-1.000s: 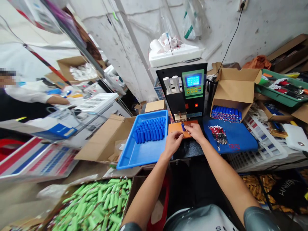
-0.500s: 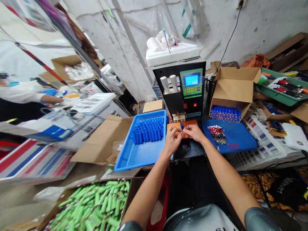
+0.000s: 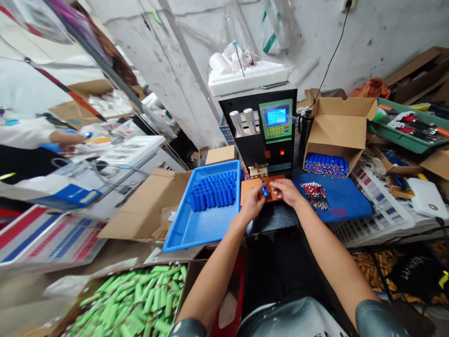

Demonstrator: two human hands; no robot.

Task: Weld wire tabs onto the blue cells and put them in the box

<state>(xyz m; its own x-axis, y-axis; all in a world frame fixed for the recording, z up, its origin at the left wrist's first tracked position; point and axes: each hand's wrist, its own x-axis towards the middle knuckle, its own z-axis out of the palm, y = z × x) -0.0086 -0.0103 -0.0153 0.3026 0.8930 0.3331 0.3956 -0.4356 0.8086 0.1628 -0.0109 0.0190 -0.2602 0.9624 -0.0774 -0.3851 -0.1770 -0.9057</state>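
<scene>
In front of the black spot welder, my left hand grips a blue battery cell between thumb and fingers. The cell lies tilted over the orange plate, below the machine's thin electrodes. Close to the right of the cell, my right hand is closed in a pinch; whatever it holds is too small to make out. Red, black and white wire leads lie in a pile on the blue mat to the right.
A blue tray with rows of blue cells stands on the left. Behind the mat, a cardboard box holds more cells. Green-wrapped cells fill a box at lower left. A co-worker works at the far left.
The blue cell has gone from nearly upright to tilted towards me, now in my left fingers. My right hand has moved slightly apart from my left. The view has shifted a little.
</scene>
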